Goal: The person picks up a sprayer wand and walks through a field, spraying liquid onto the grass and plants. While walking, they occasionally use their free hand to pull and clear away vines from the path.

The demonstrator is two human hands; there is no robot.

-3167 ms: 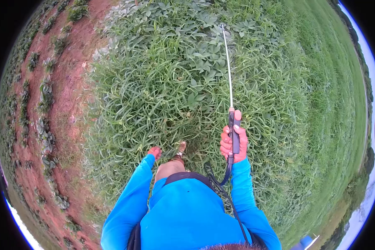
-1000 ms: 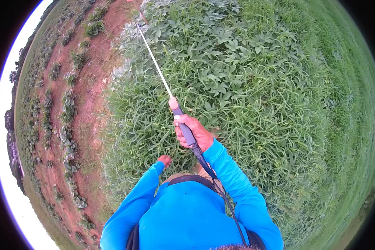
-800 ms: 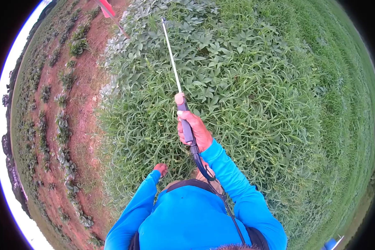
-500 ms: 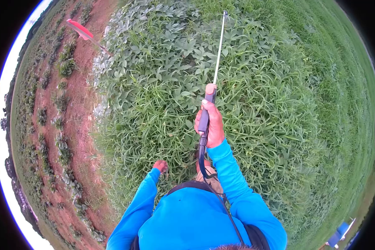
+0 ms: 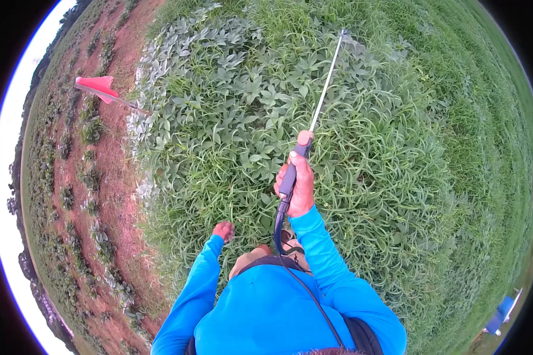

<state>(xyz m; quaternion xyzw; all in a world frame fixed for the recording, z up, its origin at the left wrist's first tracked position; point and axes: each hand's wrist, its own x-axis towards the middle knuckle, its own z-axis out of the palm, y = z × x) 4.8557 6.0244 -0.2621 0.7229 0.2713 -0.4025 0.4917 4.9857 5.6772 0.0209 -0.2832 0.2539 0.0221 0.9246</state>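
My right hand [image 5: 302, 188] is wrapped round the dark grey handle of a sprayer wand [image 5: 328, 84], thumb lying along the top. The thin pale lance points forward and slightly right over the leaves, its tip near the top of the view. From the handle's lower end a dark hose [image 5: 278, 228] bends down to my waist, and a thinner black line crosses my blue shirt. My left hand [image 5: 224, 231] hangs low at my left side above the grass, fingers curled in, with nothing visible in them.
Dense broad-leaved plants [image 5: 231, 74] mixed with tall grass [image 5: 391, 177] surround me. At the left, a pink flag [image 5: 100, 87] on a stake leans beside bare reddish soil [image 5: 121, 195] with crop rows. A blue and white object [image 5: 504, 310] stands far off at lower right.
The lance has swung to the right, and its tip sits slightly lower in view. The flag now appears lower and further left. My left hand has shifted slightly up and left; a leg has come forward.
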